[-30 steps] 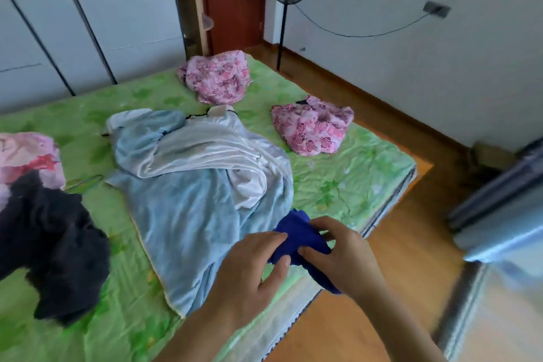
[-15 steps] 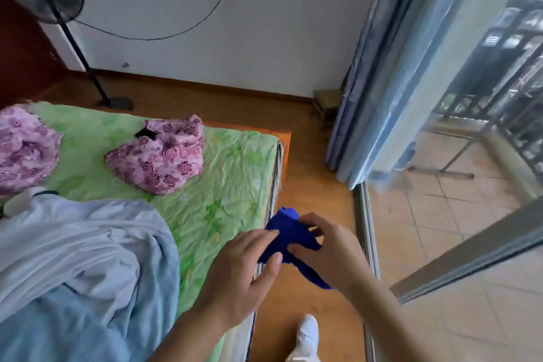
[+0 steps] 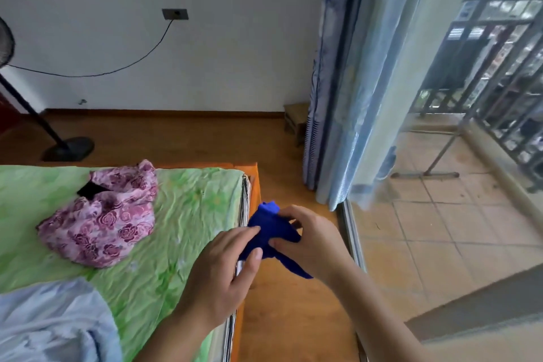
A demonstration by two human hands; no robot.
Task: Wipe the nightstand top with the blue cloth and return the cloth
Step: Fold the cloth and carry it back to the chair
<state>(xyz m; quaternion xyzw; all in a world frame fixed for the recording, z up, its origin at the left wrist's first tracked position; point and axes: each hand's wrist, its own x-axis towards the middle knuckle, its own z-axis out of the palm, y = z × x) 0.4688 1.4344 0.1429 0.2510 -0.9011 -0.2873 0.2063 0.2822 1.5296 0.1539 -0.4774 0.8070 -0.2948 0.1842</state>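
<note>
A bunched blue cloth (image 3: pixel 271 228) hangs in the air just past the bed's right edge, above the wooden floor. My left hand (image 3: pixel 226 270) pinches its left side between thumb and fingers. My right hand (image 3: pixel 311 239) grips its right side, and one tail of the cloth droops below that hand. No nightstand is in view.
The bed with a green sheet (image 3: pixel 182 223) fills the lower left, carrying a pink flowered garment (image 3: pixel 102 223) and a pale blue one (image 3: pixel 50 323). A fan stand (image 3: pixel 63 148) and a small wooden stool (image 3: pixel 295 120) are on the floor. Blue curtains (image 3: pixel 346 82) hang beside the balcony door track (image 3: pixel 352 241).
My view has swung right, from the bed toward the curtains and balcony. Both hands have kept hold of the blue cloth, which now hangs past the bed's edge.
</note>
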